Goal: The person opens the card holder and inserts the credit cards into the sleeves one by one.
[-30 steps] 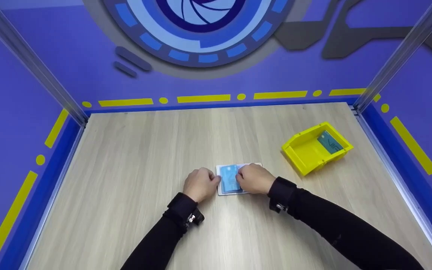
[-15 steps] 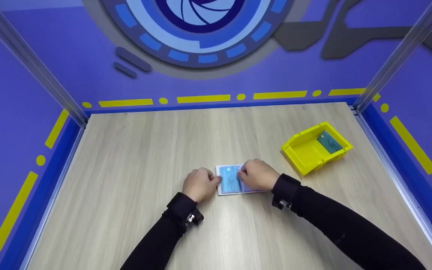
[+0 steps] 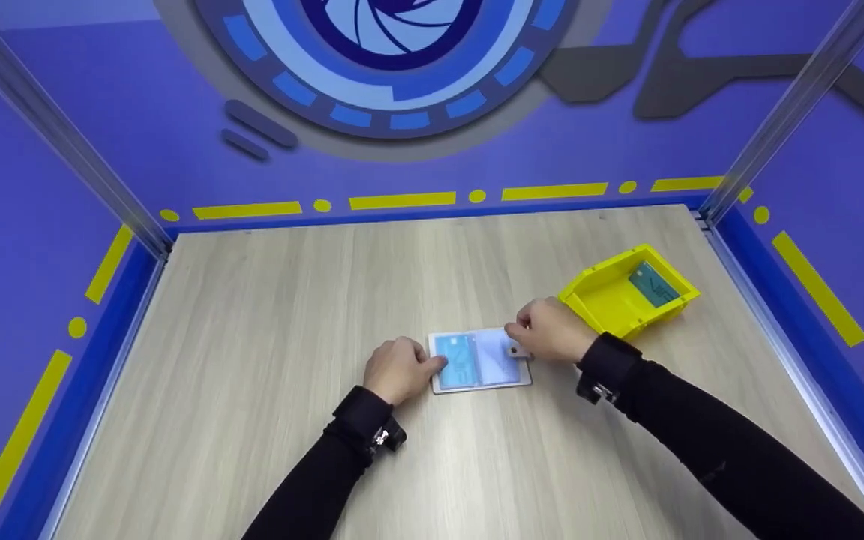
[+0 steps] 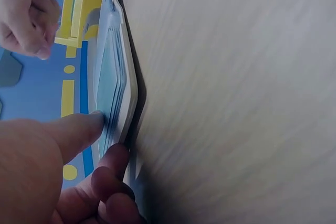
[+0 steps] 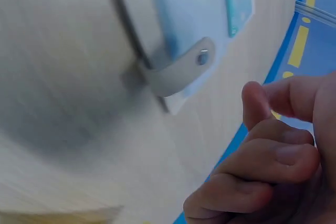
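Note:
A card holder [image 3: 498,356] with clear sleeves lies opened out on the wooden table. A light-blue card [image 3: 456,361] shows in its left sleeve. My left hand [image 3: 400,369] pinches the holder's left edge. In the left wrist view, the thumb [image 4: 81,132] rests on the blue top sleeve and the fingers are at the edge below. Just right of the holder is my right hand [image 3: 552,328], its fingers loosely curled with nothing visible in them. The right wrist view shows it apart from the holder, whose snap tab [image 5: 181,72] sticks up at that end.
A yellow bin [image 3: 612,300] stands on the right of the table, beyond my right hand. Inside it a dark green card [image 3: 654,284] leans against the far right wall. Blue panels [image 3: 402,172] enclose the table [image 3: 289,300] at the back and both sides.
My right hand has moved from the blue card rightward, off the holder and toward the yellow bin. More of the right sleeve and the snap tab now shows. My left hand stays put.

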Demonstrator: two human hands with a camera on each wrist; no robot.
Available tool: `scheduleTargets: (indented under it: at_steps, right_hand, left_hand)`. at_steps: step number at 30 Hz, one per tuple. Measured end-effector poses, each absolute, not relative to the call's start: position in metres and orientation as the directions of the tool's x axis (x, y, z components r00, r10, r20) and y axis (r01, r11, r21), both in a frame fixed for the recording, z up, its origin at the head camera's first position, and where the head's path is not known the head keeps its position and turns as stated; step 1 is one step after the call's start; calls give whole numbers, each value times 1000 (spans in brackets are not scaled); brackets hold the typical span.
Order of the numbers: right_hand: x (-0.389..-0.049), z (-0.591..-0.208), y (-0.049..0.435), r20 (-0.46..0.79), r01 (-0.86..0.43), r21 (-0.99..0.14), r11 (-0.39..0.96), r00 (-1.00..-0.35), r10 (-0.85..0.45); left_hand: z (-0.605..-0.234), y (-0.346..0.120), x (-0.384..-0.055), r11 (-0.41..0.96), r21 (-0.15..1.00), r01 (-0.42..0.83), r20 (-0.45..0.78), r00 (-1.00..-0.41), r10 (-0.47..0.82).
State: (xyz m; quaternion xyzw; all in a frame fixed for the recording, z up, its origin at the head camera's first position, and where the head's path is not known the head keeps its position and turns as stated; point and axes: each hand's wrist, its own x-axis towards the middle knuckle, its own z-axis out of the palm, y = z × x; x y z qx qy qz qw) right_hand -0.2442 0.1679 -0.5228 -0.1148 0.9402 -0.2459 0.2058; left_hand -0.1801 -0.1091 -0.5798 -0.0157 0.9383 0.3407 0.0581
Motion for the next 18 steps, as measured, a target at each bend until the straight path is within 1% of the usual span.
scheduleTargets:
  at_steps: [8,13,18]
  right_hand:
    - [-241,-543,177,-421,-108,-445,889,-851,-314]
    - [-242,-548,181,-407,-128,-455,881,-850,-333]
    - [-243,-545,187,-368,-163,-467,869,-858,-359]
  left_hand:
    - [-582,-108,-181,768,636,-74,-134,-991,15]
    - [-581,-109,-181,774,629,-73,-137,-990,18]
    - [-580,-109,-181,778,625,-70,-133,-991,18]
